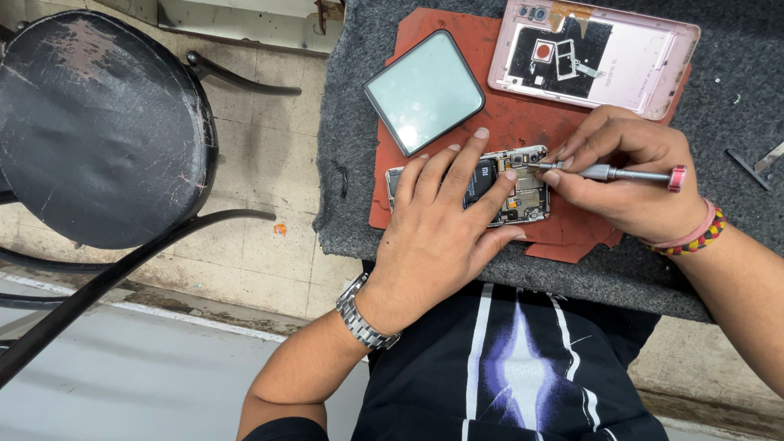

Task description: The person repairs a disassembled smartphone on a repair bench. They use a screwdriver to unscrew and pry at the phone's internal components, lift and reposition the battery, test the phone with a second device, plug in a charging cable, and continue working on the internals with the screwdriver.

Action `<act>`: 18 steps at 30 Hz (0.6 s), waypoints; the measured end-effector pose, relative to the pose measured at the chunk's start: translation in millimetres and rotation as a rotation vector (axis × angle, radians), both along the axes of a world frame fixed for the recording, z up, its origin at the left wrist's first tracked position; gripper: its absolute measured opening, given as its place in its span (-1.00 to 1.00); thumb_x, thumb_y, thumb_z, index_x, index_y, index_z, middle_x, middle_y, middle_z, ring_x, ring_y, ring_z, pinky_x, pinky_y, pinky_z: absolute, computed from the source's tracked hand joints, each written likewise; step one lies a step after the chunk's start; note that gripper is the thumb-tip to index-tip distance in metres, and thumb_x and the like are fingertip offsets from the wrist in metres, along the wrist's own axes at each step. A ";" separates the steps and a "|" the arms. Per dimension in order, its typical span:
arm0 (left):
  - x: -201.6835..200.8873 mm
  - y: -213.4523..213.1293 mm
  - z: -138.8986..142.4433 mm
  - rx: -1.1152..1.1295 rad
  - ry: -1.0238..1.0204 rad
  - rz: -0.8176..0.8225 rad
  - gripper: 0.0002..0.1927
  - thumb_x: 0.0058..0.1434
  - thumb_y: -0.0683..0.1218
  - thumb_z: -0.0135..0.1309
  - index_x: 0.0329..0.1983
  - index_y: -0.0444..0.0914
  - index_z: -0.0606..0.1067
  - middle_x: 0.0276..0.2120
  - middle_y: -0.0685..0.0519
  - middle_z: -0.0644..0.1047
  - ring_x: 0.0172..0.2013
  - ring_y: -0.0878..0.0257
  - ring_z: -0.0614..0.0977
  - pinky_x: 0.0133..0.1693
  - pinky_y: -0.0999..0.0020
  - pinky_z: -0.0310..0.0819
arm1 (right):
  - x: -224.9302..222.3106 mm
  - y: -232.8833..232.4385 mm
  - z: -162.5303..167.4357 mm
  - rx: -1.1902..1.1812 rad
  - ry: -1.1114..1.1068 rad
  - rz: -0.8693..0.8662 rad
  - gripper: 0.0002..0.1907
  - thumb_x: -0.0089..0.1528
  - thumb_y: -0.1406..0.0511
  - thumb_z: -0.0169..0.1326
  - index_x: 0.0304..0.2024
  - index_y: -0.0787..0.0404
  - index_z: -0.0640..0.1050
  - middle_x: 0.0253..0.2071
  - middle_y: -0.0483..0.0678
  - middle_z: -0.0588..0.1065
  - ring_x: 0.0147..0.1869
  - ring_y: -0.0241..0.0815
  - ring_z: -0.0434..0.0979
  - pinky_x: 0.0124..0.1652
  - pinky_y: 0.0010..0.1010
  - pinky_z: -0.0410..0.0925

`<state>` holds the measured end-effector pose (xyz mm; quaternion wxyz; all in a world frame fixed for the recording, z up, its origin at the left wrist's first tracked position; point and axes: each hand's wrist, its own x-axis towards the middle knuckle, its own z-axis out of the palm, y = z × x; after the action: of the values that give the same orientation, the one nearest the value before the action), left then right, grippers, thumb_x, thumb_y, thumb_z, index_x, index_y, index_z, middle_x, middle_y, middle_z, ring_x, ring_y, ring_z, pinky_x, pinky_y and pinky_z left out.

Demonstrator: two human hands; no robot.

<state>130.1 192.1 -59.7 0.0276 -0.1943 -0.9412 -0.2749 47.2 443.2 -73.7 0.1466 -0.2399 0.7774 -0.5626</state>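
While left hand [441,229] lies spread on opened phone [523,192], right hand [629,171] pinches screwdriver [612,173]; no containers visible.

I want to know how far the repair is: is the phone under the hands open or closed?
Open. The phone shows its bare boards, and a pink back cover lies apart.

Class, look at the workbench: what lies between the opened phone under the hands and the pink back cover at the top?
In the head view, only bare red mat lies between the opened phone and the pink back cover; the right hand overlaps the stretch's right side.
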 end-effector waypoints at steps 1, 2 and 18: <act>0.5 -0.2 0.2 -0.002 0.001 0.002 -0.41 0.30 0.26 0.15 0.28 -0.12 0.52 0.41 -0.21 0.24 0.33 -0.07 0.31 0.35 -0.05 0.13 | 0.3 -0.6 0.4 0.005 0.005 0.001 -0.82 0.20 0.51 0.28 -0.31 0.25 0.51 -0.19 -0.02 0.51 -0.13 -0.30 0.64 -0.08 -0.56 0.54; 0.4 -2.4 0.0 -0.005 0.001 0.003 -0.41 0.30 0.26 0.15 0.28 -0.12 0.52 0.41 -0.21 0.24 0.33 -0.07 0.31 0.35 -0.06 0.13 | 0.0 -2.5 0.1 0.010 0.008 0.001 -0.82 0.19 0.51 0.28 -0.31 0.25 0.51 -0.19 -0.02 0.51 -0.13 -0.29 0.64 -0.09 -0.56 0.54; -11.9 -29.8 7.0 -0.001 0.008 0.008 -0.37 0.28 0.27 0.17 0.29 -0.15 0.51 0.39 -0.22 0.25 0.31 -0.10 0.32 0.35 -0.09 0.13 | -14.2 -30.6 11.1 0.018 0.028 0.022 -0.83 0.20 0.49 0.28 -0.31 0.24 0.53 -0.20 -0.03 0.50 -0.12 -0.28 0.66 -0.09 -0.56 0.54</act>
<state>118.1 162.3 -52.7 0.0325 -0.1918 -0.9420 -0.2734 32.9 412.6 -62.6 0.1439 -0.2551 0.7818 -0.5505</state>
